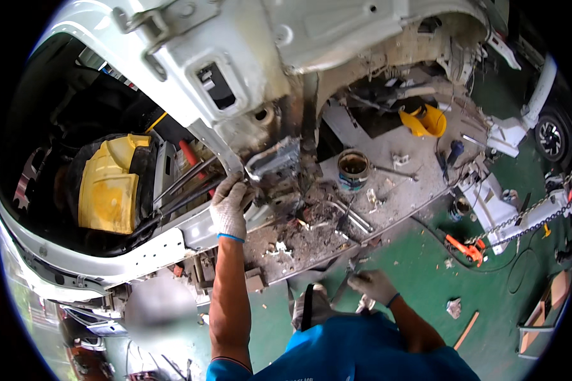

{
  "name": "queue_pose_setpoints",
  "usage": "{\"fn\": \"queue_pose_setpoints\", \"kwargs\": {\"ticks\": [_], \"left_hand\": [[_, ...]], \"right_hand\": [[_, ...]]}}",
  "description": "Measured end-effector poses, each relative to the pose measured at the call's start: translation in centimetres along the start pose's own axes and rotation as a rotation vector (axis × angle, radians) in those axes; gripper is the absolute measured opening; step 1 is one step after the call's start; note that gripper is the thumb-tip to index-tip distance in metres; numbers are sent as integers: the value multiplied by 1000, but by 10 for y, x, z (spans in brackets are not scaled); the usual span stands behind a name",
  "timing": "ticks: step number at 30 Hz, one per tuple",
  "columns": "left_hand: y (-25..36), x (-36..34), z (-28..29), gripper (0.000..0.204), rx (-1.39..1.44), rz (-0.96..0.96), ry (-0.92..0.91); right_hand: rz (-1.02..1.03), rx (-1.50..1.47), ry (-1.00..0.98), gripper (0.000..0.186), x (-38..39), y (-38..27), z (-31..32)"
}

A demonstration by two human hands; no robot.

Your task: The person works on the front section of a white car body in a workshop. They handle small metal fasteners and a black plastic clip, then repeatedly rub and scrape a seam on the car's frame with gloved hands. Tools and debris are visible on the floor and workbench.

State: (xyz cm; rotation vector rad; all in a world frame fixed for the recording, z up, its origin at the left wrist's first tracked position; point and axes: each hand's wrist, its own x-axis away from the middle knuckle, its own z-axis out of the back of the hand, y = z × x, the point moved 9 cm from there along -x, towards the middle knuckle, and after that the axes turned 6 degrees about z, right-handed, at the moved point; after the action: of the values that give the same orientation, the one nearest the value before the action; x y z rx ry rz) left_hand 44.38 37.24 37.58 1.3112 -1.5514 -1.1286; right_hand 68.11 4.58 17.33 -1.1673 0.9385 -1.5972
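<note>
My left hand (229, 206), in a white knit glove with a blue cuff, reaches forward to the pale car body. Its fingers are closed on the lower end of a metal pillar strip (219, 149), beside a torn, bare-metal panel (274, 160). My right hand (373, 286), gloved too, hangs low before my body over the green floor. Its fingers are curled, and what they hold, if anything, cannot be made out. A grey strip (342, 286) lies close to its fingertips.
On the dirty metal platform (388, 203) stand an open can (353, 168), a wrench (394, 173) and a yellow plastic piece (424, 120). Inside the door opening sits a yellow panel (109, 184). To the right are an orange clamp (465, 249), a chain (518, 219) and a cable (426, 227).
</note>
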Motion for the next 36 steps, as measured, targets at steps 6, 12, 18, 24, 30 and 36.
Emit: {"fn": "queue_pose_setpoints", "kwargs": {"ticks": [6,12,18,24,30,36], "left_hand": [[-8,-26,-12,28,28,81,-134],[-6,-33,-14,23,-31,-39,-200],[1,-29,-15,25,-42,47,-208],[18,-41,-14,25,-65,-194,-215],[-38,-40,-39,23,558,664,-461],[1,-50,-24,23,-134,-2,-484]], "right_hand": [[-33,-24,136,42,-19,-30,-13],[-27,-90,394,30,-48,-104,-23],[-138,-28,473,29,-47,-132,-47],[-496,-74,463,31,-22,-84,-82],[-681,-60,440,34,-23,-74,-92],[-698,-90,452,37,-27,-59,-90]]}}
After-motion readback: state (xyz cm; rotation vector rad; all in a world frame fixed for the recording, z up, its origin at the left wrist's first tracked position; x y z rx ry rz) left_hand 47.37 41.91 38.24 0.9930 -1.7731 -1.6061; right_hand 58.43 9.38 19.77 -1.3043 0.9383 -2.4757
